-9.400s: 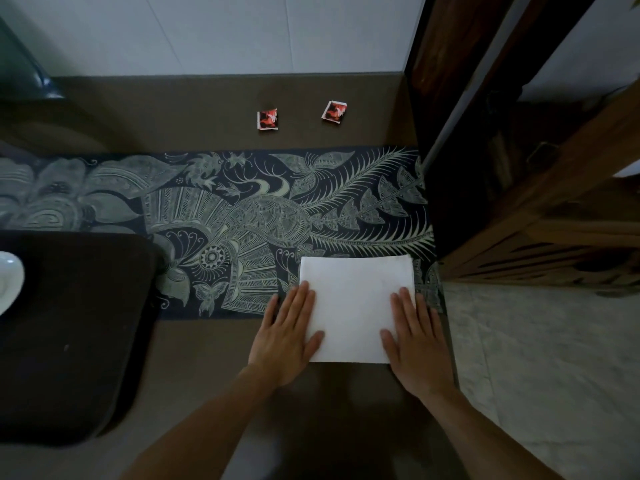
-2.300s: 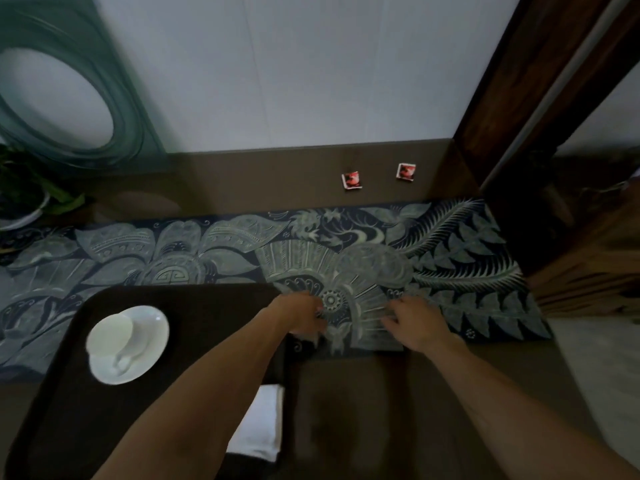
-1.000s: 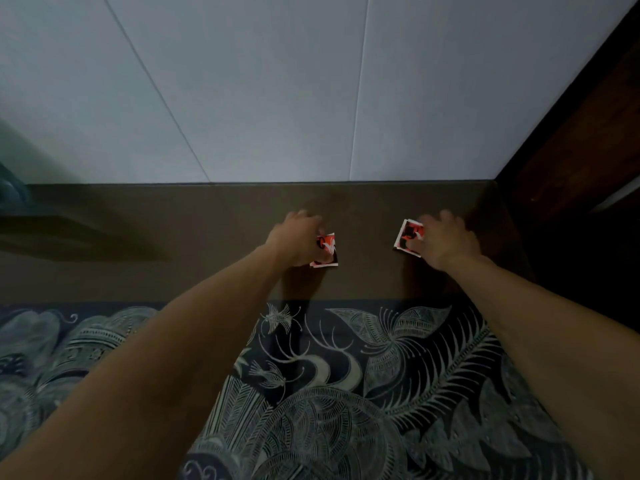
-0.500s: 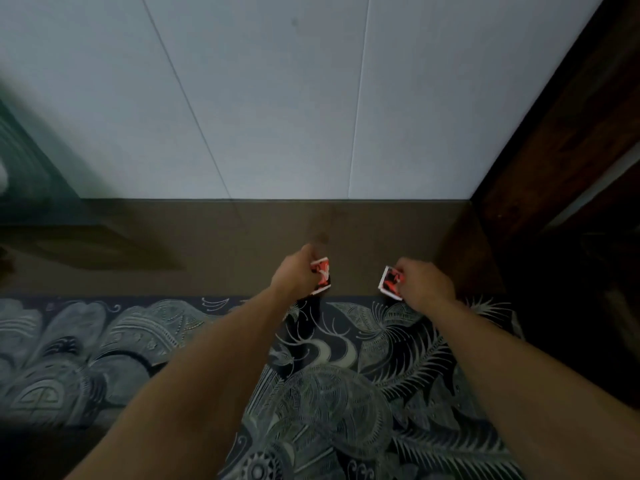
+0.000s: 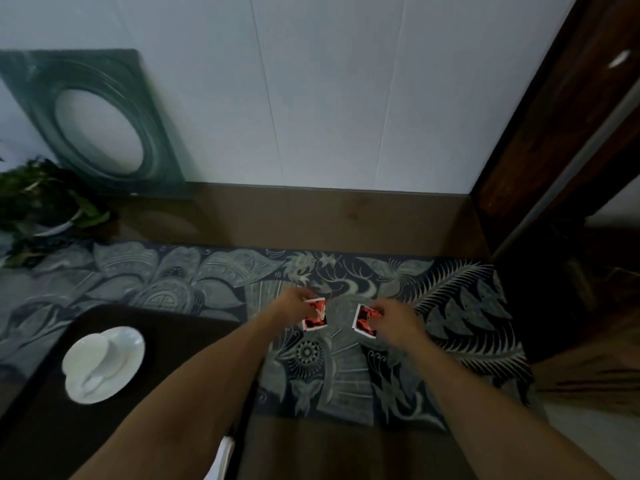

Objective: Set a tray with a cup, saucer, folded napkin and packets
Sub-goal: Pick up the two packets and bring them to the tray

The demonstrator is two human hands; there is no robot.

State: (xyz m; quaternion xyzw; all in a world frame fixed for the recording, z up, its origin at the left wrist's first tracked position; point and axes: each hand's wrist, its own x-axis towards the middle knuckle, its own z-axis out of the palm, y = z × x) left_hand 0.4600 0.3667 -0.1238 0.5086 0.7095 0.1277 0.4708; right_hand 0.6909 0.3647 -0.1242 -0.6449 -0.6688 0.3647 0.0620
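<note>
My left hand (image 5: 290, 306) pinches a red and white packet (image 5: 316, 315) above the patterned runner. My right hand (image 5: 394, 320) pinches a second red packet (image 5: 363, 321) just to the right of the first. A dark tray (image 5: 180, 337) lies at the lower left. On it a white cup (image 5: 88, 351) stands on a white saucer (image 5: 133, 344). A sliver of the white folded napkin (image 5: 221, 455) shows on the tray's right side, mostly hidden under my left forearm.
The dark patterned runner (image 5: 450, 306) crosses the brown counter (image 5: 311, 216). A potted plant (image 5: 41, 202) and a green framed plaque (image 5: 100, 123) stand at the back left against the white wall. Dark wooden furniture (image 5: 571, 168) rises on the right.
Both hands have lifted the packets off the back of the counter and drawn them toward me over the runner. The view has dropped, so tray, cup and saucer show again.
</note>
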